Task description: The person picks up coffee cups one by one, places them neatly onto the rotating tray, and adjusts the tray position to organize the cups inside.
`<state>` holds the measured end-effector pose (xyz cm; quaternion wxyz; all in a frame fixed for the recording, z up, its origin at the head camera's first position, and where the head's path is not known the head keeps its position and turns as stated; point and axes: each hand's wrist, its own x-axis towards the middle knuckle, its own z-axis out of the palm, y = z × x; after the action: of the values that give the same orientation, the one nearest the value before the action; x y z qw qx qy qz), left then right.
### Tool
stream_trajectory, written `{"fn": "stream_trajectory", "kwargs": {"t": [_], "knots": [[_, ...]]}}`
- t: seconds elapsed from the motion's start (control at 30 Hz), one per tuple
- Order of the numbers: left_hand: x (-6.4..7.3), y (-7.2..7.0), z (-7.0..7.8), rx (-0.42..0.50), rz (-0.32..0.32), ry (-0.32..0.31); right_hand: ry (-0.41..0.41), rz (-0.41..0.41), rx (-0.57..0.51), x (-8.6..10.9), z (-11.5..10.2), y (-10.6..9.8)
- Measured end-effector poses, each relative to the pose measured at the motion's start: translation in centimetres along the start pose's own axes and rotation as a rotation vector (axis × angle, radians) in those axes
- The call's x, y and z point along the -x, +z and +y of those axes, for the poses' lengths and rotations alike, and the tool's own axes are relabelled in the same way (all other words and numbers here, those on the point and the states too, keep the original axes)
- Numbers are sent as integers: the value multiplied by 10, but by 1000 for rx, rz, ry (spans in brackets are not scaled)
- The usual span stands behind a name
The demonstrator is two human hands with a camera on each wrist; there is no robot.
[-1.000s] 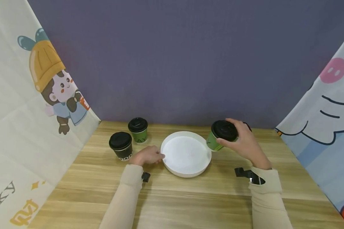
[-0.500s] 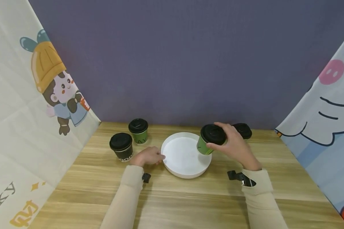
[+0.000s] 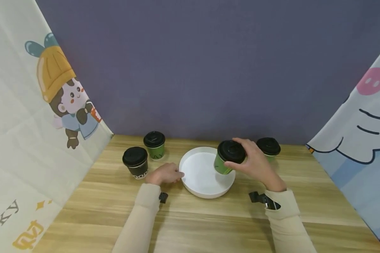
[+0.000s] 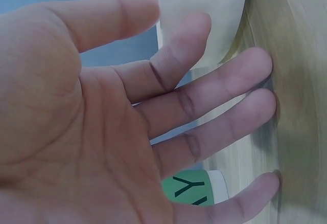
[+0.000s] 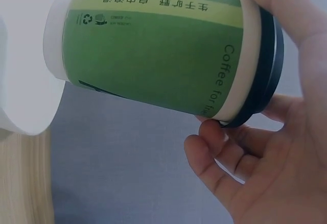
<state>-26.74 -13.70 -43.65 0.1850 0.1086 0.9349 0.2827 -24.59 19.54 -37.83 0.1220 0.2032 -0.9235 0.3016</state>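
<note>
Over the white tray (image 3: 194,172) the left hand (image 3: 165,173) pinched, a green cup (image 3: 226,158) had arrived unreleased, base contact unclear, the right hand (image 3: 257,165) clamped round it.

Round white tray (image 3: 201,172), one, on one wooden table (image 3: 196,225). Lidded coffee cups, four: one black cup (image 3: 135,162) and a first green cup (image 3: 154,145) near the table's far left corner; a second green cup (image 3: 227,158) over the tray's right edge; a third green cup (image 3: 267,147) toward the far right corner. Hands, two: left hand (image 3: 165,173), right hand (image 3: 256,163). Beige sleeves (image 3: 140,218), two. Printed side cloths (image 3: 16,116), two. Plain backdrop (image 3: 202,66), one.
</note>
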Motion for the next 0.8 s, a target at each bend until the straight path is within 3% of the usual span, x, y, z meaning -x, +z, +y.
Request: {"fn": "stream_trajectory", "kwargs": {"t": [0.8], "knots": [[0, -1, 2, -41, 13, 1, -49, -27, 56, -2, -23, 29]]}}
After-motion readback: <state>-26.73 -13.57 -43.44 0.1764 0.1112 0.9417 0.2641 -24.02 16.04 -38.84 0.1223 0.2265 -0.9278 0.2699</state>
